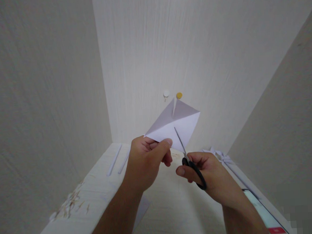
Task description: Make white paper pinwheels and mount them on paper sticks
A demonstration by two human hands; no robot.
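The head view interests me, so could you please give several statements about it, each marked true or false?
1. The right hand holds scissors. True.
2. The left hand holds white paper. True.
3. The paper is uncut. False: a slit runs down from its top.
4. In the picture, a yellow disc shows below the paper. False: it shows above it.
5. Two white strips lie left of the left hand. True.

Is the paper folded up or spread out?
Spread out, but bent: the paper shows a shaded upper half and a brighter lower half, meeting along a crease between its two side corners.
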